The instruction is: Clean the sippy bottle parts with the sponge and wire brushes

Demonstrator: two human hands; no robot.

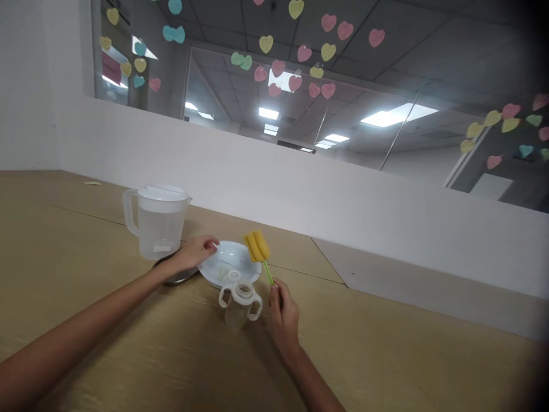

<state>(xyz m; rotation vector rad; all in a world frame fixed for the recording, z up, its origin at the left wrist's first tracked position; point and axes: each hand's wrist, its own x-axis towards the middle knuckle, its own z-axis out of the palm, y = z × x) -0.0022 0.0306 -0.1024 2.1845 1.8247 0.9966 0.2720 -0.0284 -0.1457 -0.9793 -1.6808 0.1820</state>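
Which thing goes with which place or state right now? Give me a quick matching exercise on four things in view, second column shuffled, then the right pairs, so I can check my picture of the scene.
Things
1. Pitcher
2. Bowl
3. Cup
4. Sponge brush

Place or state
A. A handle on each side, mouth open
B. Yellow head up, green stem in the right hand
C. Leftmost of the four, with a single handle
D. White, with the left hand at its rim

Right pairs: 1-C, 2-D, 3-A, 4-B
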